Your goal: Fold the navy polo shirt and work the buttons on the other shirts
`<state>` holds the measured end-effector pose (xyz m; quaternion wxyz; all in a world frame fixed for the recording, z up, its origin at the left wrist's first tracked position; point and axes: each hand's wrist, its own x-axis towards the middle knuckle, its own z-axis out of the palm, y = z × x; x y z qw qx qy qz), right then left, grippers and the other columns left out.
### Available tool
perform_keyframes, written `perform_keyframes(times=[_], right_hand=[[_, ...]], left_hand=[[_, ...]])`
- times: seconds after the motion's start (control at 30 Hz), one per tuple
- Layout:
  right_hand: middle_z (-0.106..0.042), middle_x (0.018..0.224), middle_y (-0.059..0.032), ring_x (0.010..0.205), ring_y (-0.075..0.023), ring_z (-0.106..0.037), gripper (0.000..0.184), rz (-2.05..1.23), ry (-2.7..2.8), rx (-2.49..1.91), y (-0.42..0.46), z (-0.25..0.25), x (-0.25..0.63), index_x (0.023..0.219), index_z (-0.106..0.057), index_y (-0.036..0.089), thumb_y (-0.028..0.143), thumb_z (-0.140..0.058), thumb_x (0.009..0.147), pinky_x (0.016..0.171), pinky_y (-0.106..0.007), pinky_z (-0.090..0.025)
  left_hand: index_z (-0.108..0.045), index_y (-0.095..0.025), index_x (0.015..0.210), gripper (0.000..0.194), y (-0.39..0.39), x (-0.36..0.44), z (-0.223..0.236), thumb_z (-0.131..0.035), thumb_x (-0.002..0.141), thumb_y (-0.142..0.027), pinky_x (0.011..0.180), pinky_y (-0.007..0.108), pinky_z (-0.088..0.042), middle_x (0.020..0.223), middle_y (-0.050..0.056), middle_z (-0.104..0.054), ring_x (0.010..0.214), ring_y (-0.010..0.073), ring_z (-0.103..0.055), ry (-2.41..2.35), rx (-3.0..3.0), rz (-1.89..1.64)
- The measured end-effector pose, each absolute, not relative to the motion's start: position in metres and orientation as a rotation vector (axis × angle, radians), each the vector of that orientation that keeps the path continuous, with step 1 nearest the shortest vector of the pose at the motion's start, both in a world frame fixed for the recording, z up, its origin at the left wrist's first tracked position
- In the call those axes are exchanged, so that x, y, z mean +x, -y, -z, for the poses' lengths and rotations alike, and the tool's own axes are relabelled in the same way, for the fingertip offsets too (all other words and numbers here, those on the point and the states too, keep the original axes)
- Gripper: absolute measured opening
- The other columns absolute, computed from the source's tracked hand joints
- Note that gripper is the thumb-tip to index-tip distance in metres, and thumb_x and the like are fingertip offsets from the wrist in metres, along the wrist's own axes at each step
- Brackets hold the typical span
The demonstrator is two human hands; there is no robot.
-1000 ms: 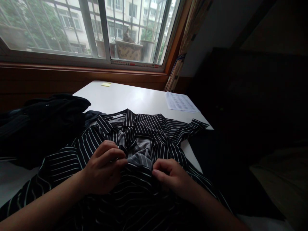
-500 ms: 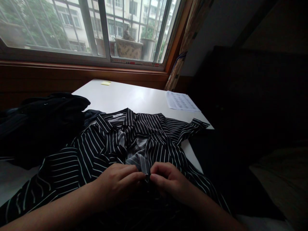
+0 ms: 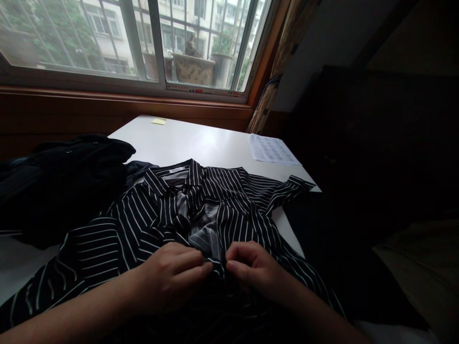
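A black shirt with white stripes (image 3: 132, 215) lies spread over the table, its collar toward the window and its front partly open, showing the greyish inside. At the front opening, my left hand (image 3: 175, 270) is closed, thumb and forefinger pinching the shirt's edge. Just to its right my right hand (image 3: 253, 265) is also closed in a pinch at the opposite edge of the shirt front. A small gap separates the fingertips of the two hands. The lower part of the shirt is in deep shadow, so any button between the fingers cannot be made out.
Dark clothing (image 3: 71, 181) is heaped at the left. On the white table (image 3: 201, 141) lie a printed sheet (image 3: 274, 149) at the right edge and a yellow sticky note (image 3: 158, 121) at the back. Beyond stands a window (image 3: 193, 43) with a curtain beside it.
My left hand's fingertips have shifted slightly left and down, widening the gap to my right hand. The right hand stays nearly in place. The view has tilted slightly.
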<state>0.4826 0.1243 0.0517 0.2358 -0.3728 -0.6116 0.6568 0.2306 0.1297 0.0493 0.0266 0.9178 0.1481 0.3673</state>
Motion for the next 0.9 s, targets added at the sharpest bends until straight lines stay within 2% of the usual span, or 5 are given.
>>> perform_keyframes(times=[0.4, 0.9], right_hand=[[-0.048, 0.061, 0.0062, 0.048, -0.005, -0.044, 0.028, -1.746, 1.751, -0.991, -0.1268, -0.053, 0.4847, 0.082, -0.061, 0.015, 0.042, -0.063, 0.091, 0.044, -0.015, -0.034], [-0.047, 0.059, 0.0066, 0.048, -0.0056, -0.042, 0.023, -1.648, 1.847, -0.998, -0.1278, -0.0566, 0.4844, 0.078, -0.061, 0.016, 0.035, -0.062, 0.09, 0.046, -0.017, -0.035]], left_hand=[[-0.058, -0.011, 0.114, 0.024, -0.1302, 0.2297, -0.0484, -0.039, 0.1, -0.015, 0.045, 0.027, -0.042, 0.066, 0.0, -0.057, 0.051, 0.013, -0.05, -0.434, 2.855, -1.126], [-0.061, -0.01, 0.108, 0.024, -0.1291, 0.2282, -0.0505, -0.039, 0.1, -0.015, 0.047, 0.028, -0.046, 0.066, 0.002, -0.059, 0.054, 0.0143, -0.054, -0.42, 2.896, -1.125]])
